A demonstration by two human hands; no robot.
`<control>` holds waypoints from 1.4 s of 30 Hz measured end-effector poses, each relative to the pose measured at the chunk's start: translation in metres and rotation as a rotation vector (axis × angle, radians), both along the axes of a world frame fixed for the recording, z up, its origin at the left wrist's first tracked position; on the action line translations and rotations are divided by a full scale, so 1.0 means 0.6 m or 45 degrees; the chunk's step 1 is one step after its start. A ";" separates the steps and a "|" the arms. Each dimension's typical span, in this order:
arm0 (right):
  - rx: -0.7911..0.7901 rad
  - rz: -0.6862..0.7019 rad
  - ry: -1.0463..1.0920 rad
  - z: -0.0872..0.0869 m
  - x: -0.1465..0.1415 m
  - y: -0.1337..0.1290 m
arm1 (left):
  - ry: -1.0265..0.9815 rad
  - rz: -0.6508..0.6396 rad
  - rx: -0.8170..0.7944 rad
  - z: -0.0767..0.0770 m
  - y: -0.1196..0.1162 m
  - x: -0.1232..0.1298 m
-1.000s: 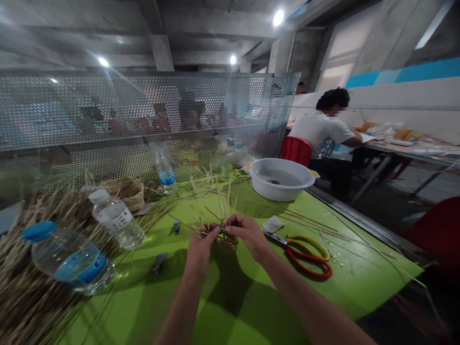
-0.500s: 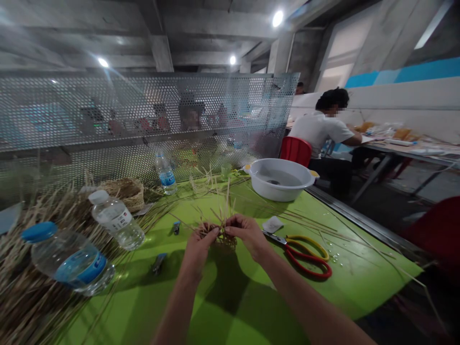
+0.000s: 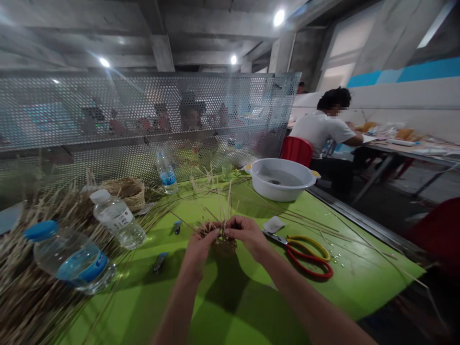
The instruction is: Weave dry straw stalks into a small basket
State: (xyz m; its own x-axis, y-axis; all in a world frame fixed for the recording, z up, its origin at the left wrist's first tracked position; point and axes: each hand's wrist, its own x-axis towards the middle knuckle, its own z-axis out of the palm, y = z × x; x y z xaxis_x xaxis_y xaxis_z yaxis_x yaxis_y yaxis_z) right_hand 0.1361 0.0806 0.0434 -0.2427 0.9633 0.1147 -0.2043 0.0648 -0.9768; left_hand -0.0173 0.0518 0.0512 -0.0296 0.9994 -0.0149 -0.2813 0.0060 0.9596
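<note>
If the small woven piece (image 3: 225,243) is taken as the centre of a clock face, with 12 straight ahead, the left hand (image 3: 200,244) sits at 9 and the right hand (image 3: 247,235) at 3. Each grip is narrow, thumb and fingers pinching the rim of the piece, whose loose strands stick up and fan outward; I cannot tell whether its underside touches the green desk (image 3: 132,306).

Nearest at 9 stands a blue-capped bottle (image 3: 81,268), its blue label bearing pale lettering cut off by the curve and unreadable. It stands against a heap of dry stalks (image 3: 21,297) that spreads from 8 to 10. 2 small clips lie left of the hands, a nearer clip (image 3: 160,262) between 8 and 9 and a farther clip (image 3: 177,227) between 9 and 10. At 3, scissors (image 3: 287,242) with 1 red and 1 yellow handle lie just beside a white scrap (image 3: 273,224).

Between 9 and 10, a white-capped bottle (image 3: 120,223) wears a white label with dark characters and a small red mark, too small to read. Behind it, at 10, sits a woven basket (image 3: 138,199). Between 10 and 11, another bottle (image 3: 168,178) has white letters on blue, illegible too.

A white basin (image 3: 282,191) holding water rests between 1 and 2. Past the desk, a perforated metal screen (image 3: 108,120) spans 10 to 1, and a person in a white shirt (image 3: 316,129) sits between 1 and 2.
</note>
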 end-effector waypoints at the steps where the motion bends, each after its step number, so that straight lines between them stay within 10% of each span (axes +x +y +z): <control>1: -0.002 0.001 0.005 0.001 0.000 -0.001 | -0.007 -0.005 -0.005 0.000 0.000 0.000; 42: 0.221 -0.155 -0.238 0.007 -0.006 -0.007 | 0.155 0.230 0.046 0.005 0.001 0.012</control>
